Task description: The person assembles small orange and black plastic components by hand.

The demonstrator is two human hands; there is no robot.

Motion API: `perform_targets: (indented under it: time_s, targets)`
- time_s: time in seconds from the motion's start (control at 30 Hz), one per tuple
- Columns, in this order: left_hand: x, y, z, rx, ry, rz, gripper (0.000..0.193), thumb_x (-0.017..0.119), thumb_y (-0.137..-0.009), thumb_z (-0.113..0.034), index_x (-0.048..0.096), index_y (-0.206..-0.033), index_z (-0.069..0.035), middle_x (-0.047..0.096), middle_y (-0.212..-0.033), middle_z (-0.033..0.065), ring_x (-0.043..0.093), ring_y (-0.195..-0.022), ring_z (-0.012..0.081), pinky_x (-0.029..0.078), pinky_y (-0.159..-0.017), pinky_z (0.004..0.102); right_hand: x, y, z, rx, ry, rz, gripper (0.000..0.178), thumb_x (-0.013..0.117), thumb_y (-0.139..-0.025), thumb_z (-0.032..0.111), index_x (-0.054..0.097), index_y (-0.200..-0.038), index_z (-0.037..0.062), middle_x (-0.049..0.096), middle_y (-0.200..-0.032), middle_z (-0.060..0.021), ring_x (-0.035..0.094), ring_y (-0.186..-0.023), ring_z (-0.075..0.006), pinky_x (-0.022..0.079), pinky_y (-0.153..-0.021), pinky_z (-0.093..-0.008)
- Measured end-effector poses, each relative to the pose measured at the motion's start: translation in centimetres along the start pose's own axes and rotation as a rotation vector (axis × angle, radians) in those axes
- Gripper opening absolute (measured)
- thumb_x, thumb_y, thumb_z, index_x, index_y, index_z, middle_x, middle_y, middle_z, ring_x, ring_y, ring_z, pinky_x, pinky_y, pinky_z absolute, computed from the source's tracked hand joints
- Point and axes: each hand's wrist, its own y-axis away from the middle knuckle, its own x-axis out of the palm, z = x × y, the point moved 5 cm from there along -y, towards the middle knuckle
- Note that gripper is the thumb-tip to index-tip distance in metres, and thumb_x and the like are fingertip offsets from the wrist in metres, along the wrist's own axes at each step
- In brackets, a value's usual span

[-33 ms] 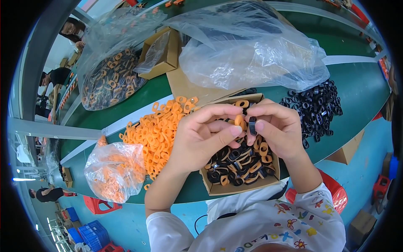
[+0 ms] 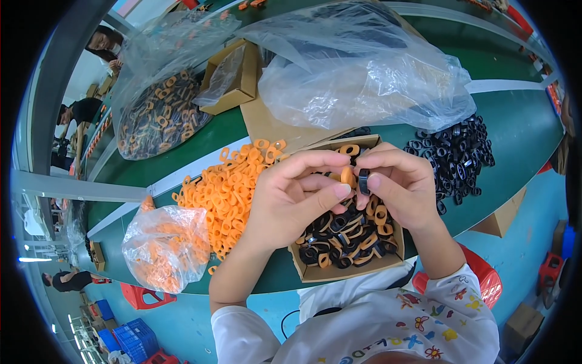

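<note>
Two hands press an orange ring and a black ring together above a cardboard box of joined rings.

The left hand (image 2: 291,197) pinches a small orange ring (image 2: 347,176) between thumb and fingers; the right hand (image 2: 403,182) pinches a black ring (image 2: 363,181) touching it, so both grips are closed on their pieces, held just above the cardboard box (image 2: 351,270). Nothing has visibly shifted, so the two pieces seem mid-joining. The box holds mixed black-and-orange rings. Left of the box lies a loose heap of orange rings (image 2: 227,191) and a clear bag (image 2: 165,246) of more; right of it, a pile of black rings (image 2: 458,155) on the green surface (image 2: 515,130). Beyond the box sit large plastic bags (image 2: 364,73).
</note>
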Motion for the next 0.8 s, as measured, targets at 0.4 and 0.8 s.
perform_targets:
  time_s: [0.4, 0.8]
  targets:
    - [0.2, 0.3, 0.4, 0.135, -0.072, -0.002, 0.03, 0.068, -0.086, 0.008, 0.065, -0.116, 0.004, 0.068, -0.106, 0.0135, 0.068, -0.09, 0.0171, 0.057, -0.076, 0.027, 0.7, 0.0, 0.4, -0.077, 0.15, -0.004, 0.024, 0.061, -0.09, -0.01, 0.065, -0.113, -0.007, 0.059, -0.105, -0.0127, 0.068, -0.087, -0.0191, 0.058, -0.073, -0.0272]
    - [0.4, 0.2, -0.1, 0.203, -0.175, -0.048, 0.031, 0.069, -0.082, 0.012, 0.063, -0.112, 0.007, 0.067, -0.106, 0.016, 0.068, -0.096, 0.0215, 0.06, -0.083, 0.0332, 0.9, 0.3, 1.1, -0.267, 0.553, -0.021, 0.02, 0.065, -0.087, -0.008, 0.065, -0.107, -0.0048, 0.059, -0.101, -0.0114, 0.068, -0.085, -0.0155, 0.056, -0.069, -0.0239]
